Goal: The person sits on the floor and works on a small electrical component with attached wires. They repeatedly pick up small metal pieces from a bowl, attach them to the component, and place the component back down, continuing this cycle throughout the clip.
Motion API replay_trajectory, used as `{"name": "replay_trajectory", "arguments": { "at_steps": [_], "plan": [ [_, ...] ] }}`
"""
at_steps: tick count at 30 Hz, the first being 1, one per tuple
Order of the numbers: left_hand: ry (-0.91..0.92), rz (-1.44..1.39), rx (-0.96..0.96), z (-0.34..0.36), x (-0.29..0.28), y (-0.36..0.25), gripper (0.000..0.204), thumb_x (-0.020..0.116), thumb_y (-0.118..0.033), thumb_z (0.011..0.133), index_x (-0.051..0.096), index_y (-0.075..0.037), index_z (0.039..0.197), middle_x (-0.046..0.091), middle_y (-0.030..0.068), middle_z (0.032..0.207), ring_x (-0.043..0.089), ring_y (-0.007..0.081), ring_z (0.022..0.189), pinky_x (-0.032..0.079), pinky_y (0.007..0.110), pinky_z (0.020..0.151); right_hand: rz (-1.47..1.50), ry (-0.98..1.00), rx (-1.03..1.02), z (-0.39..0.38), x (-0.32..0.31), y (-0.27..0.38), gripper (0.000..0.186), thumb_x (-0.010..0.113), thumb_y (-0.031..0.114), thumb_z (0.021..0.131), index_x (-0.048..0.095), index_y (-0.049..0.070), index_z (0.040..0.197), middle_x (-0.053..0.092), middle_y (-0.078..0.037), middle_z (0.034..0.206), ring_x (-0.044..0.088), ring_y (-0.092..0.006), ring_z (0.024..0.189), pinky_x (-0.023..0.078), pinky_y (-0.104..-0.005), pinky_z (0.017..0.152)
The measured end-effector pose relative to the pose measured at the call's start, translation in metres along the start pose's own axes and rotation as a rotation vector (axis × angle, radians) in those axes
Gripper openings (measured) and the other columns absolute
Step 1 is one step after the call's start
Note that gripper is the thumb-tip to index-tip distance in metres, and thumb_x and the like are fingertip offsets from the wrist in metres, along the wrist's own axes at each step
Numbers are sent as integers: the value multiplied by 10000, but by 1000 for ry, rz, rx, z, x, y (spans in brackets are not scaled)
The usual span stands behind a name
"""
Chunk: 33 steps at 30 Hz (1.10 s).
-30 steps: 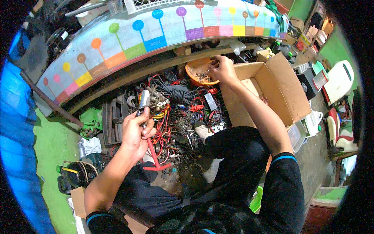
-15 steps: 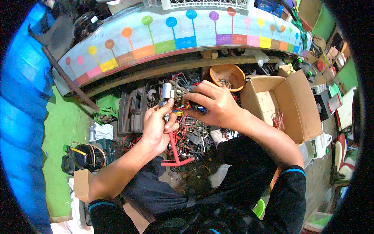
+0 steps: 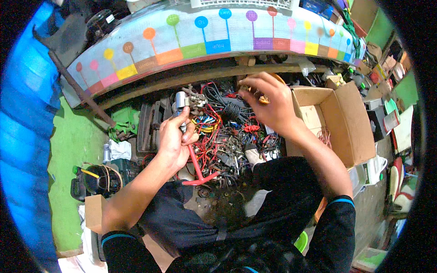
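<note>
Left hand: the left hand [image 3: 174,138] is wrapped round a red metal T-handled tool [image 3: 195,162], thumb laid upward along it.
Tool's place: in front of the person, left of the middle, above the near-left part of the heap.
Long axis: it slants through the fist, the upper end leaning to the left and the lower end to the right.
Upper end: a shiny silver cylinder [image 3: 181,100] stands just beyond the thumb, pointing away from the person; whether it is part of the tool or a separate piece, I cannot tell.
Lower end: the red crossbar [image 3: 209,176] points toward the person, set across the shaft, its right tip farther from the body than its left.
Right hand: the right hand [image 3: 274,108] has its fingers curved and partly spread; I cannot tell whether they pinch anything.
Bowl: a round orange bowl [image 3: 277,78] is largely hidden behind that hand.
Heap: tangled red, yellow and blue wires [image 3: 208,129] lie among small dark metal parts [image 3: 230,157].
Box: an open brown cardboard box [image 3: 354,125] stands to the right, beside the right forearm.
</note>
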<state>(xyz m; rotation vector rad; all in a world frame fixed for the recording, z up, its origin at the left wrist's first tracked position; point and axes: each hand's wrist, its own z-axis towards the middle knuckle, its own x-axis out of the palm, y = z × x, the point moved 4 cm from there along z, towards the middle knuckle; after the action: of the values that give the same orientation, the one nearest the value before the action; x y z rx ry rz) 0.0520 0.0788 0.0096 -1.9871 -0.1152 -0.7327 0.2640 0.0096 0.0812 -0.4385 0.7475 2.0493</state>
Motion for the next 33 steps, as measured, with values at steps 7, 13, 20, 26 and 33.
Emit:
{"name": "replay_trajectory", "arguments": {
  "at_steps": [7,13,20,26,33],
  "plan": [
    [136,4,8,-9,18,5,92,550,-132,928,524,-63,983,424,-30,666,305,55,428,221,223,418,-330,1007,337,-89,55,-152,323,666,38,600,696,20,921,668,-197,807,658,-313,788,516,-408,736],
    [112,71,-27,-8,18,10,99,566,-159,922,522,-71,926,443,-28,669,313,53,422,224,225,423,-496,1012,556,-109,32,-207,206,666,125,688,669,17,863,669,-202,908,654,-338,894,534,-421,769],
    [171,50,-58,-8,20,12,96,565,-150,919,514,-69,918,435,-24,658,303,58,427,229,223,426,-329,335,585,-50,-8,-160,294,714,129,700,678,-3,961,672,-205,863,674,-310,812,527,-372,723],
    [224,16,-49,-16,28,6,88,552,-133,922,524,-66,972,429,-28,649,302,57,428,221,220,415,368,338,290,-5,4,-17,288,710,156,781,658,28,1033,670,-77,952,638,-162,851,512,-298,711],
    [269,151,34,-22,31,4,169,552,-114,909,504,-76,1067,464,-34,694,295,55,415,226,213,413,311,249,45,1,9,17,313,764,226,746,673,10,954,655,-136,914,639,-278,856,492,-353,758]
  ]
}}
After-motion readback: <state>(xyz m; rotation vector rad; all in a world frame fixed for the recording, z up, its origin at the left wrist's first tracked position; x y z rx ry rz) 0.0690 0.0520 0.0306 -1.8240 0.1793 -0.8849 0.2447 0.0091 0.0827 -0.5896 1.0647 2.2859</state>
